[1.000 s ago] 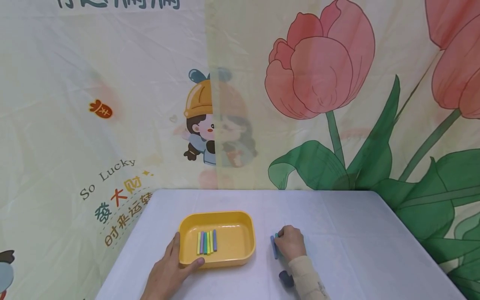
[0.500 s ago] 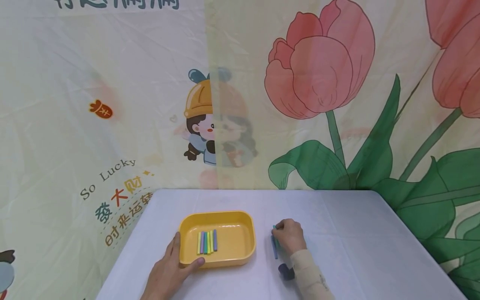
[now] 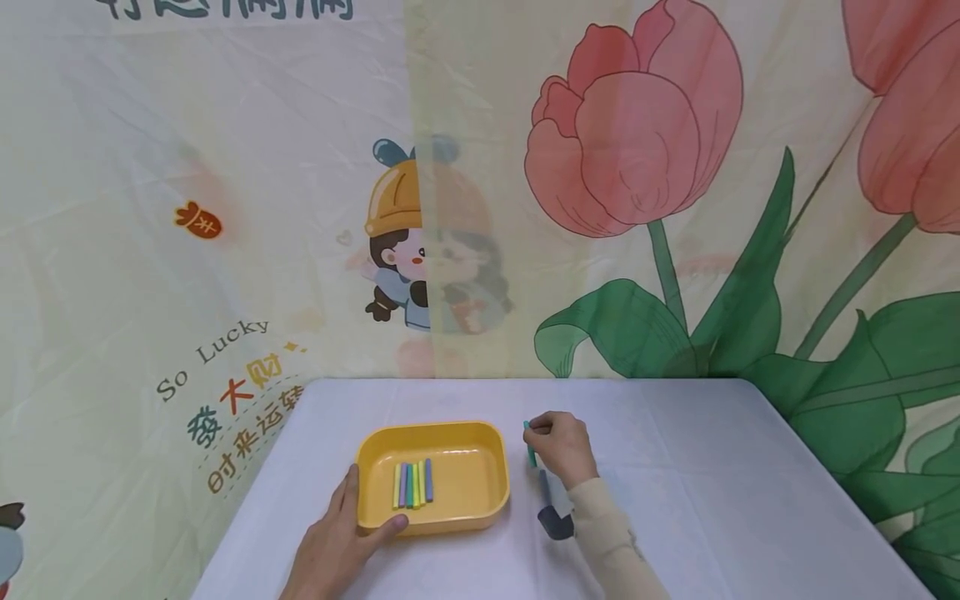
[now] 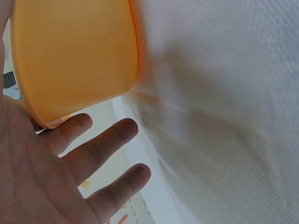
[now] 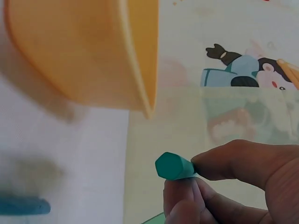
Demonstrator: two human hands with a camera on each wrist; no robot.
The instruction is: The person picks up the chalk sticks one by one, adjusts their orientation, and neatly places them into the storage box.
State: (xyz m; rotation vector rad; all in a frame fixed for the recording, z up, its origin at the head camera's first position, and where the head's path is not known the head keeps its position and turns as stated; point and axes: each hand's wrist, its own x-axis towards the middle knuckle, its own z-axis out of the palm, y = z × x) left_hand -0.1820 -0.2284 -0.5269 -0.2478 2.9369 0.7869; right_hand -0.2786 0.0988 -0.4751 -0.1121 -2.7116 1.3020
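Observation:
In the head view, my left hand [image 3: 330,533] holds the near left corner of a yellow tray [image 3: 468,523], thumb along the front rim and fingers at the side. Several slim coloured sticks [image 3: 414,485] lie side by side in it: yellow, purple, green and blue. My right hand [image 3: 562,446] pinches a teal stick [image 3: 531,454] between thumb and fingers, right of the tray. The right wrist view shows this teal stick's [image 5: 174,166] six-sided end. Below that hand, a blue stick [image 3: 544,487] lies on the table, its near end covered.
A white cloth covers the table [image 3: 675,467]. Behind it hangs a printed backdrop [image 3: 480,250] with tulips and a cartoon figure. A dark device [image 3: 555,523] sits by my right wrist, in front of the blue stick's near end.
My right hand has moved left and away from me, carrying the teal stick off from beside the blue one. The left hand and tray stay put.

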